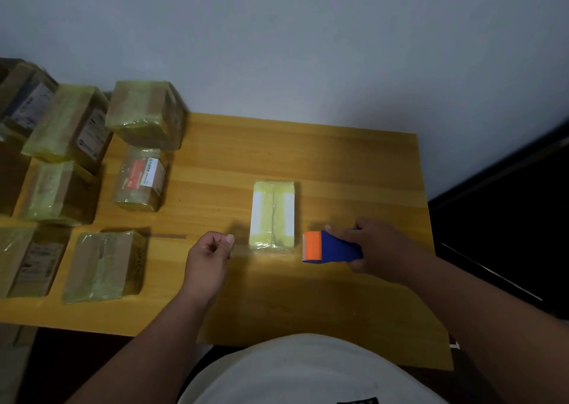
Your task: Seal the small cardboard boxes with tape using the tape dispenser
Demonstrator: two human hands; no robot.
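Note:
A small white box [272,215] wrapped in yellowish tape lies in the middle of the wooden table [338,169], long side pointing away from me. My right hand [374,246] grips a blue tape dispenser [332,247] with an orange front end, just right of the box's near end. My left hand [209,257] hovers just left of the box's near corner with fingers curled and thumb against the forefinger; it holds nothing that I can see.
Several taped cardboard boxes crowd the table's left side, among them a tall one [146,114] at the back, a labelled one [140,178] and a flat one [104,265] near me. A grey wall stands behind; dark floor lies to the right.

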